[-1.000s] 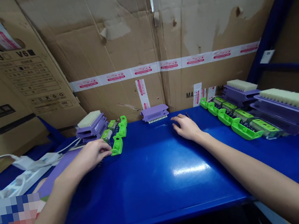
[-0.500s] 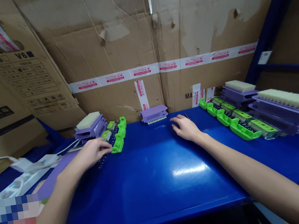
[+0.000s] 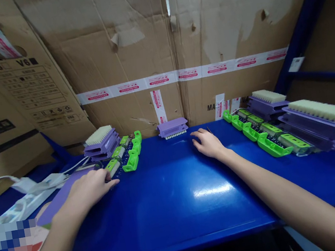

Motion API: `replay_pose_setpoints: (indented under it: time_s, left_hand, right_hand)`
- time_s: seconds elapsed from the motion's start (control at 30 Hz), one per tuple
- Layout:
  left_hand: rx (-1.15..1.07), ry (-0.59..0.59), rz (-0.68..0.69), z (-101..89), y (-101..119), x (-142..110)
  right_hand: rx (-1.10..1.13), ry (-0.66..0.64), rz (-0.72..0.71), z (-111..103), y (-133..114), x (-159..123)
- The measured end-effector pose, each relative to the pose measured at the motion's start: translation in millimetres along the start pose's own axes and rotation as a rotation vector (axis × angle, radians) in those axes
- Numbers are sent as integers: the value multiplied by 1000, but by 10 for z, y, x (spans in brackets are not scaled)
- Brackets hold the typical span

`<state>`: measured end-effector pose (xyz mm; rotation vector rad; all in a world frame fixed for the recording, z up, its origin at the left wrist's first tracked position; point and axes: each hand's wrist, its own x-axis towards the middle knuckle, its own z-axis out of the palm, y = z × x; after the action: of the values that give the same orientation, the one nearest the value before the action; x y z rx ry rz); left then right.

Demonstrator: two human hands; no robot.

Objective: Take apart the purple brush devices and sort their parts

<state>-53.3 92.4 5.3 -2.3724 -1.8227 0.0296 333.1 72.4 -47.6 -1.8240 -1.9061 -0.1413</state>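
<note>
On the left side of the blue table, my left hand [image 3: 91, 187] reaches over a row of clear, green-topped pieces [image 3: 112, 165]. Its thumb is apart from the fingers, and the fingertips are at the nearest of these pieces; whether they touch it is hidden. Bright green scalloped holders [image 3: 131, 160] stand just right of that row, with small dark bits between. My right hand [image 3: 208, 142] lies on the table at the centre, fingers spread and slightly curled, with nothing visible in them. A thin dark object [image 3: 209, 129] pokes out behind it, mostly hidden.
Purple racks with cream blocks stand at left [image 3: 101, 143] and right [image 3: 323, 116]. A small purple rack [image 3: 173, 128] sits against the cardboard wall [image 3: 130, 54]. More green holders [image 3: 270, 144] line the right. A white power strip [image 3: 34, 193] with cables lies left.
My left hand has let go of the nearest green holder and drawn back left to the green-topped pieces. That holder now sits close against the others. My right hand has stayed put.
</note>
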Motion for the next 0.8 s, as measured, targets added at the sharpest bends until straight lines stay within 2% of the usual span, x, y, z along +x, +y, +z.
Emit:
replay_pose_setpoints:
  time_s: [0.23,0.47,0.6,0.8]
  left_hand:
    - [56,-37,-38,77,59,-101]
    - [-19,-18,38,171,14,-71]
    - [8,-5,50,146,39,-75]
    - [55,47,-78,21,148,-149]
  right_hand:
    - [-4,-2,-2,14,5,6]
    - [0,-2,-8,3,-1,-3]
    - [-1,0,-6,1,-3,-4]
    - [-2,2,-4,8,3,2]
